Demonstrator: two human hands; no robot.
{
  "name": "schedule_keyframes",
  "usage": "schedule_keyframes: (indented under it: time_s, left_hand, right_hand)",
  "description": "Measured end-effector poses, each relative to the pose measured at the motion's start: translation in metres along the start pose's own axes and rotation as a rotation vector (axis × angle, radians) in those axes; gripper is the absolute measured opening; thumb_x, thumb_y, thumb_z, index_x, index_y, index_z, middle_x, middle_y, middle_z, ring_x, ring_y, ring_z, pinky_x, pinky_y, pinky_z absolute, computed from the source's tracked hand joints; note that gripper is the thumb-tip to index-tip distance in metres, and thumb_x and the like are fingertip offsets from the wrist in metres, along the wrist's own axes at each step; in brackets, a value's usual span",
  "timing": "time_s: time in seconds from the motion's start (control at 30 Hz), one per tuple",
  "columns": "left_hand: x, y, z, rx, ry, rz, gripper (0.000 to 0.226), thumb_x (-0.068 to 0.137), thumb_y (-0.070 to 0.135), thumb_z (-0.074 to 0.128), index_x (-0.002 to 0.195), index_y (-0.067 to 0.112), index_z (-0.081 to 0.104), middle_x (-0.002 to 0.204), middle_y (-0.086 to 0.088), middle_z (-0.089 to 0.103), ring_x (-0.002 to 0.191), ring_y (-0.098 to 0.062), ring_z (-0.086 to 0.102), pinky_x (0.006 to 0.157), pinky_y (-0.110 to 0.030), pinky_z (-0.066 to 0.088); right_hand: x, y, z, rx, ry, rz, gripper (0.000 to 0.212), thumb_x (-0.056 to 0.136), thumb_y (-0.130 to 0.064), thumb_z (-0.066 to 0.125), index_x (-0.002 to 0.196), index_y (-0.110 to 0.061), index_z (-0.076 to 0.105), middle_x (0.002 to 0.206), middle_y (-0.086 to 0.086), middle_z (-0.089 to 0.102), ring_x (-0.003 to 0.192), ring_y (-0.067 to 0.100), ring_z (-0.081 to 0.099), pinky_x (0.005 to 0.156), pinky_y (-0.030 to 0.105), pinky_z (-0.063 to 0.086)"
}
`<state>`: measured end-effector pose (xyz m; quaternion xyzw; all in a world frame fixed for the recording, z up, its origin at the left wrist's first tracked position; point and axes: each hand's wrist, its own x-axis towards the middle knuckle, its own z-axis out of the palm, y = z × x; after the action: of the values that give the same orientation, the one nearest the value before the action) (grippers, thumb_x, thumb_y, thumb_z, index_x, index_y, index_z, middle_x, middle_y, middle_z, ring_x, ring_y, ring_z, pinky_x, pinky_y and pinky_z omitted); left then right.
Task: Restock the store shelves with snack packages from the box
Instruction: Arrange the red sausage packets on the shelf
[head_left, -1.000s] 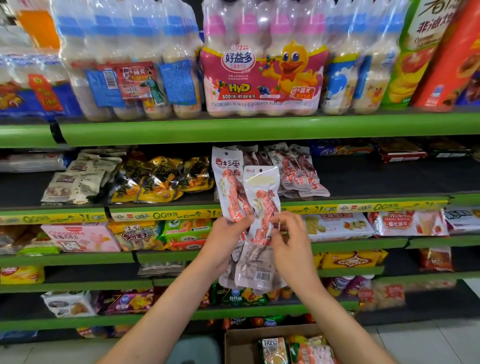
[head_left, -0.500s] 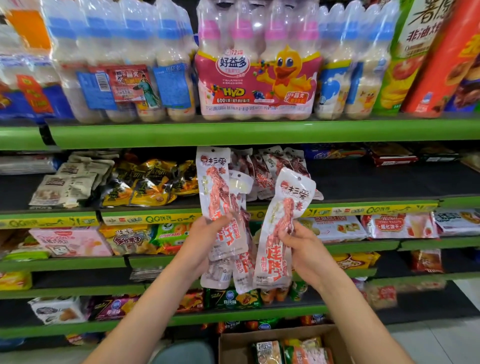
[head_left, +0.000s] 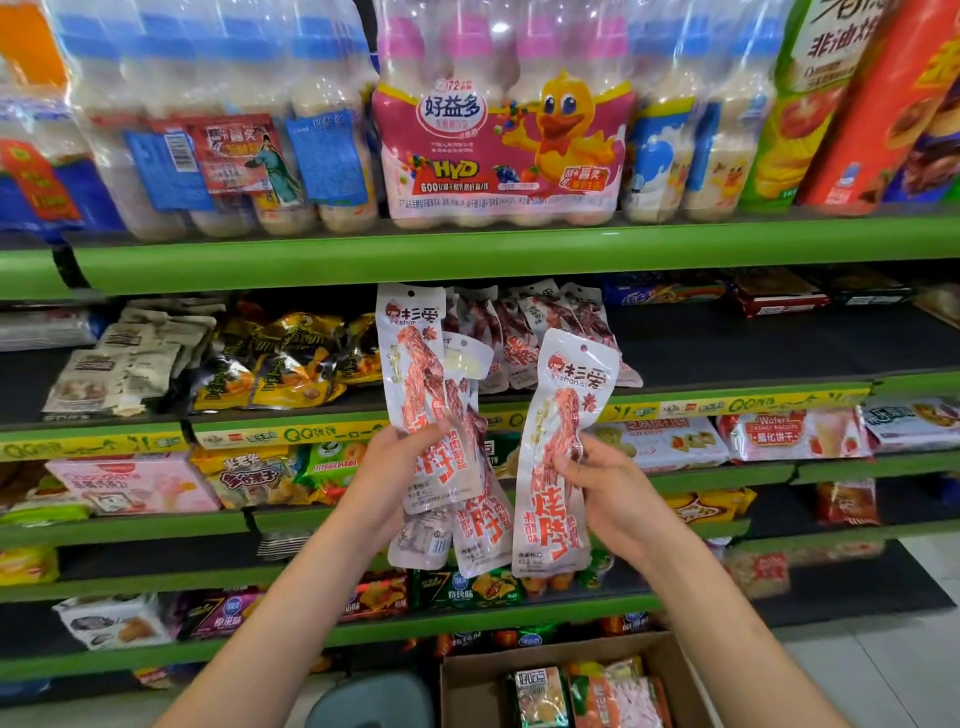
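Before the second green shelf (head_left: 467, 415), a single snack packet (head_left: 558, 457) stands upright and slightly tilted, white with red meat print, held apart from a fanned bunch of packets (head_left: 441, 447) of the same kind just to its left. Behind both, more matching packets (head_left: 524, 332) lean on that shelf's dark deck, near its middle, with yellow-black bags (head_left: 280, 358) and pale sachets (head_left: 119, 364) further left along the front edge. The raised packets cover part of the price strip and the goods on the shelves below. The right hand (head_left: 605, 478) pinches the single packet at mid-height, thumb on its front and fingers curled behind. The left hand (head_left: 395, 467) grips the bunch, thumb across the front packet. On the top shelf stands a pink pack of bottles (head_left: 498, 130) with a duck picture. At the bottom edge, on pale floor tiles, sits an open cardboard box (head_left: 470, 686) holding assorted snacks.
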<state>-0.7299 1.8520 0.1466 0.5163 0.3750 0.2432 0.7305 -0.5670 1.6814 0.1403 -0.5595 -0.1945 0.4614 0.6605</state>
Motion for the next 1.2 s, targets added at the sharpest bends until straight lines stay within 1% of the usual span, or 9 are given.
schedule_keyframes:
  time_s: [0.2, 0.37, 0.6, 0.7, 0.83, 0.93, 1.07, 1.13, 1.2]
  left_hand:
    - [0.001, -0.001, 0.000, -0.004, -0.010, -0.003, 0.035, 0.088, 0.029, 0.076, 0.113, 0.010, 0.061, 0.093, -0.005, 0.079, 0.085, -0.025, 0.077, 0.065, -0.039, 0.061]
    - [0.001, 0.002, -0.010, -0.044, 0.016, -0.043, 0.044, 0.085, 0.030, 0.078, 0.117, 0.007, 0.059, 0.096, -0.011, 0.078, 0.085, -0.030, 0.076, 0.063, -0.041, 0.060]
    - [0.002, 0.013, -0.028, -0.081, 0.049, -0.064, 0.050, 0.087, 0.029, 0.077, 0.127, 0.006, 0.058, 0.108, -0.015, 0.075, 0.095, -0.035, 0.074, 0.074, -0.049, 0.061]
    - [0.001, 0.016, -0.034, -0.086, 0.058, -0.063, 0.051, 0.088, 0.029, 0.075, 0.129, 0.005, 0.057, 0.111, -0.017, 0.074, 0.098, -0.037, 0.072, 0.077, -0.052, 0.060]
    - [0.000, 0.017, -0.040, -0.097, 0.035, -0.062, 0.047, 0.087, 0.028, 0.075, 0.126, 0.006, 0.059, 0.104, -0.015, 0.076, 0.091, -0.035, 0.075, 0.069, -0.048, 0.060]
    - [-0.001, 0.017, -0.043, -0.110, 0.020, -0.060, 0.045, 0.088, 0.028, 0.075, 0.126, 0.007, 0.061, 0.102, -0.014, 0.077, 0.087, -0.033, 0.076, 0.066, -0.046, 0.059]
    - [-0.003, 0.017, -0.045, -0.107, 0.018, -0.044, 0.045, 0.088, 0.026, 0.074, 0.125, 0.004, 0.061, 0.098, -0.014, 0.077, 0.084, -0.031, 0.076, 0.064, -0.043, 0.060]
    - [-0.005, 0.017, -0.046, -0.117, 0.007, -0.031, 0.040, 0.089, 0.025, 0.073, 0.122, 0.004, 0.064, 0.095, -0.012, 0.078, 0.081, -0.030, 0.076, 0.061, -0.040, 0.060]
    - [-0.005, 0.019, -0.046, -0.130, 0.005, -0.029, 0.039, 0.089, 0.024, 0.073, 0.121, 0.004, 0.065, 0.095, -0.013, 0.078, 0.082, -0.030, 0.076, 0.061, -0.038, 0.060]
  right_hand:
    - [0.001, 0.001, 0.001, 0.038, -0.035, 0.021, 0.034, 0.093, -0.006, 0.057, 0.126, -0.012, 0.062, 0.119, 0.011, 0.072, 0.106, 0.024, 0.070, 0.082, 0.035, 0.056]
    - [0.003, -0.005, 0.006, 0.029, -0.009, 0.054, 0.027, 0.088, -0.018, 0.066, 0.114, -0.013, 0.071, 0.110, 0.014, 0.075, 0.096, 0.027, 0.074, 0.071, 0.031, 0.060]
    - [0.040, -0.059, 0.008, -0.107, 0.104, 0.036, 0.017, 0.093, -0.010, 0.066, 0.109, -0.004, 0.069, 0.100, 0.014, 0.077, 0.090, 0.026, 0.075, 0.069, 0.037, 0.060]
    - [0.068, -0.092, 0.014, -0.267, 0.098, 0.027, 0.028, 0.087, 0.005, 0.066, 0.115, 0.002, 0.065, 0.105, 0.017, 0.075, 0.091, 0.029, 0.074, 0.079, 0.041, 0.059]
    - [0.113, -0.121, 0.024, -0.429, 0.224, -0.072, 0.041, 0.082, 0.011, 0.070, 0.121, 0.009, 0.059, 0.113, 0.024, 0.069, 0.089, 0.026, 0.068, 0.070, 0.031, 0.056]
    - [0.146, -0.130, 0.029, -0.635, 0.297, -0.113, 0.047, 0.083, -0.005, 0.076, 0.127, -0.002, 0.060, 0.125, 0.015, 0.066, 0.107, 0.026, 0.066, 0.091, 0.035, 0.054]
    - [0.164, -0.125, 0.027, -1.182, 0.320, -0.158, 0.044, 0.091, -0.036, 0.068, 0.126, -0.012, 0.062, 0.118, 0.008, 0.067, 0.091, 0.020, 0.065, 0.064, 0.023, 0.048]
    - [0.163, -0.118, 0.025, -1.384, 0.321, -0.205, 0.046, 0.097, -0.046, 0.055, 0.130, -0.014, 0.060, 0.123, 0.010, 0.067, 0.096, 0.024, 0.066, 0.071, 0.025, 0.051]
    - [0.158, -0.112, 0.022, -1.466, 0.319, -0.226, 0.047, 0.099, -0.042, 0.053, 0.138, -0.015, 0.056, 0.131, 0.012, 0.064, 0.109, 0.030, 0.065, 0.085, 0.031, 0.053]
